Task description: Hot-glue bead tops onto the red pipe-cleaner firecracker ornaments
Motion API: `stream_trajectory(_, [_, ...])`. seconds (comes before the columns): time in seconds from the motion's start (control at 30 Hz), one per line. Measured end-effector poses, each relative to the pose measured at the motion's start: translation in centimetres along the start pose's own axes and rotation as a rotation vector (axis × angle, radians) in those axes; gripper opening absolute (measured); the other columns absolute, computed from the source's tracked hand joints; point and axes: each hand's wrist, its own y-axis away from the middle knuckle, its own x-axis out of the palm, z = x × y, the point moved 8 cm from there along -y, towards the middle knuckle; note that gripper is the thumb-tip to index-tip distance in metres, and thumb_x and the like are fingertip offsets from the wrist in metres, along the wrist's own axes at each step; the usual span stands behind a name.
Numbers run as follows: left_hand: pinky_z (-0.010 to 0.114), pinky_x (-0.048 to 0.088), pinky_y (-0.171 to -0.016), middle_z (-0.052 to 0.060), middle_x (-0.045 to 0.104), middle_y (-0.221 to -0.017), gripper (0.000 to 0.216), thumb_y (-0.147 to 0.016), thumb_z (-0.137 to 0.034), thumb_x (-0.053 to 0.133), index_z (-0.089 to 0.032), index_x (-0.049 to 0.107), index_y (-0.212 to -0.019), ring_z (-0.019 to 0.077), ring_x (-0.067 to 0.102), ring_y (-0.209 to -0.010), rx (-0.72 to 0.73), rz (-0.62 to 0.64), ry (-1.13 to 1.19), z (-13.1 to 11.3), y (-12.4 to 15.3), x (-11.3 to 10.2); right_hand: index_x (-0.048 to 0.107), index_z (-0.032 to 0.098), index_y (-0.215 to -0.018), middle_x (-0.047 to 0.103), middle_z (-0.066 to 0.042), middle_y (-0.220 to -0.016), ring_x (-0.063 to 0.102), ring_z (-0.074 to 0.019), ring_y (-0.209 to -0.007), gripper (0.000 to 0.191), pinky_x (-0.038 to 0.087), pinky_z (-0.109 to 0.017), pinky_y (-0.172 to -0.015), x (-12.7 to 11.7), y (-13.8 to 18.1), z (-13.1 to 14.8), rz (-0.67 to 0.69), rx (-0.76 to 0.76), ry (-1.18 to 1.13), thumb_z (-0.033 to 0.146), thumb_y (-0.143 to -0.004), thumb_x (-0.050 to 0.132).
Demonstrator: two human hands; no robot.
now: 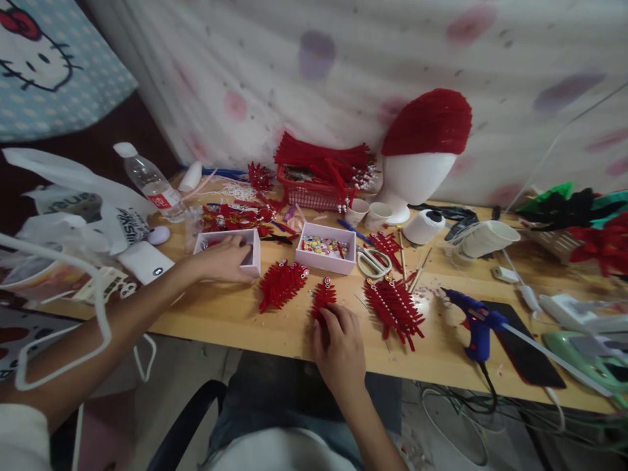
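Observation:
My left hand (226, 260) reaches into a pale lilac box (252, 256) at the left. Its fingers curl downward, and their tips and anything between them are hidden. My right hand (339, 337) is closed on the lower end of a red fuzzy chenille-stem piece (324, 293), feather-shaped with a small round gem at its top. To its left lie similar red pieces (282, 286). More red pieces with strings of pearls (392, 307) rest on its right. A second lilac box (325, 262), holding colourful gems, stands behind.
White-handled scissors (373, 263) lie behind the right-hand pieces. A blue glue gun (473, 317) sits near a black phone (524, 347). At the back are a red basket (314, 195), a foam head with a red cap (426, 124) and a thread cone (424, 226). A bottle (150, 181) stands left.

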Motion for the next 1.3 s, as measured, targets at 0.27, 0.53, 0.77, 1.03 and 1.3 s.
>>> stream_trajectory(0.27, [0.048,0.042,-0.099,0.021,0.060,-0.120,0.052,-0.078,-0.045,0.058,-0.011,0.060,-0.118,0.0404,0.053,-0.117,-0.018,-0.148,0.038,-1.9,-0.7,0.5,0.062,0.018,-0.109,0.062,-0.012,-0.110,0.054,-0.0250,-0.106,0.018,0.050,-0.046,-0.094,0.1,0.1,0.0,0.004,0.007,0.012,0.019,-0.094,0.052])
stream_trajectory(0.53, [0.039,0.048,-0.090,0.015,0.065,-0.115,0.035,-0.080,-0.039,0.057,-0.018,0.063,-0.107,0.0325,0.063,-0.105,0.127,-0.020,0.131,-1.8,-0.8,0.9,0.063,0.018,-0.108,0.063,-0.012,-0.109,0.055,-0.0250,-0.104,0.018,0.050,-0.046,-0.093,0.0,0.0,0.1,-0.001,0.003,0.030,0.019,-0.094,0.052])
stream_trajectory(0.77, [0.038,0.048,-0.084,0.017,0.070,-0.108,0.028,-0.085,-0.035,0.049,-0.016,0.067,-0.093,0.0311,0.065,-0.097,0.104,0.033,0.102,-2.3,-0.5,1.4,0.065,0.019,-0.108,0.063,-0.013,-0.110,0.056,-0.0256,-0.105,0.019,0.050,-0.048,-0.094,0.0,0.0,0.2,-0.010,-0.005,0.029,0.020,-0.094,0.051])
stream_trajectory(1.03, [0.031,0.046,-0.071,0.009,0.068,-0.084,0.032,-0.086,-0.045,0.046,-0.020,0.063,-0.077,0.0239,0.062,-0.078,0.228,0.181,0.268,-2.4,-0.4,1.4,0.064,0.018,-0.107,0.064,-0.012,-0.110,0.056,-0.0251,-0.104,0.018,0.051,-0.047,-0.094,0.0,0.1,0.2,-0.006,0.004,0.046,0.019,-0.094,0.052])
stream_trajectory(1.3, [0.027,0.042,-0.061,0.004,0.067,-0.071,0.037,-0.084,-0.053,0.053,-0.020,0.061,-0.069,0.0195,0.060,-0.065,0.171,0.067,0.291,-2.1,0.0,0.6,0.065,0.019,-0.108,0.064,-0.013,-0.108,0.057,-0.0250,-0.103,0.019,0.052,-0.046,-0.092,0.0,0.1,0.2,-0.014,-0.001,0.040,0.021,-0.094,0.051])
